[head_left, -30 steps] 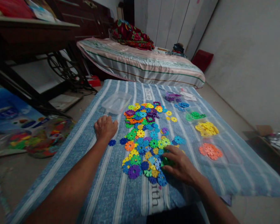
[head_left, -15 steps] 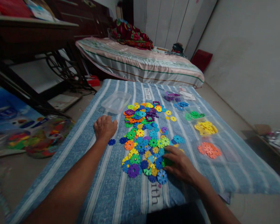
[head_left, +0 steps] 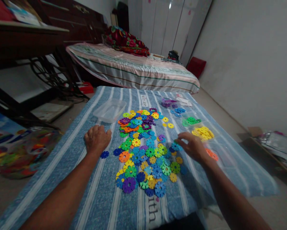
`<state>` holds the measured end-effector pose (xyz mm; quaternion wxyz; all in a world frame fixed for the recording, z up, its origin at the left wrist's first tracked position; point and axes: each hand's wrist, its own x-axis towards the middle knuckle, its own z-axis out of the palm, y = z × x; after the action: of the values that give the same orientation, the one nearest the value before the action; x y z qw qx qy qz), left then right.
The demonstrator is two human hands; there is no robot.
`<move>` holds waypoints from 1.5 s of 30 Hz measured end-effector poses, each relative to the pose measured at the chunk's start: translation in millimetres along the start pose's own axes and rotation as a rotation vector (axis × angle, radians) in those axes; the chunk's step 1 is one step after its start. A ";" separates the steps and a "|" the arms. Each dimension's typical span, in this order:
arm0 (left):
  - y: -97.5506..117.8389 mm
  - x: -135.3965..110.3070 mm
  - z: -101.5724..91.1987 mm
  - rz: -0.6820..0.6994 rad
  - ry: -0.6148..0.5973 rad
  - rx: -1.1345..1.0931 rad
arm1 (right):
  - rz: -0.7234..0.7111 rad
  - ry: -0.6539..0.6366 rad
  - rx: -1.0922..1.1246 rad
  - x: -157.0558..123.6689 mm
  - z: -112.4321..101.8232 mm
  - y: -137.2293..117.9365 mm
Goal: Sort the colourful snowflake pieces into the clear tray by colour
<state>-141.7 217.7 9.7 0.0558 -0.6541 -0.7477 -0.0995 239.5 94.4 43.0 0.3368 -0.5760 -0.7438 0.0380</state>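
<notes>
My left hand (head_left: 97,138) rests on the cloth with its fingers curled in, and nothing shows in it. A dark blue flower-shaped disc (head_left: 104,154) lies just below it. My right hand (head_left: 192,145) is over the right side of a spread of many-coloured notched plastic discs (head_left: 136,142). Its thumb and fingers pinch a green disc, of which only a small edge (head_left: 176,141) shows. Close to these fingertips lies a light blue disc (head_left: 177,146). Beyond that hand are sorted yellow discs (head_left: 203,133) and orange discs (head_left: 211,154), the orange ones partly hidden by my wrist.
A clear plastic tub (head_left: 110,111) stands at the far left of the striped cloth (head_left: 102,195). Along the right are green discs (head_left: 191,121), blue discs (head_left: 179,110) and purple discs (head_left: 168,102) in clear containers. Behind is a bed (head_left: 133,73); a sewing-machine table (head_left: 26,32) stands left.
My right hand has lifted from the near right edge of the spread and moved away toward the sorted discs. A green disc it covered now shows. The left hand stays on the cloth.
</notes>
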 end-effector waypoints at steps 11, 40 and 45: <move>-0.8 -0.8 2.5 0.000 0.000 0.003 | 0.172 0.252 -0.229 4.0 4.7 23.9; 2.6 -1.3 1.4 -0.005 -0.020 -0.014 | -0.073 -0.251 -0.044 -98.7 52.3 -30.8; 2.6 -0.5 0.9 -0.006 -0.039 -0.013 | -0.070 -0.186 0.026 -98.6 52.5 -31.2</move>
<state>-139.0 217.7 9.0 0.0366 -0.6542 -0.7499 -0.0916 195.7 14.4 -28.7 0.2751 -0.5394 -0.7908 0.0892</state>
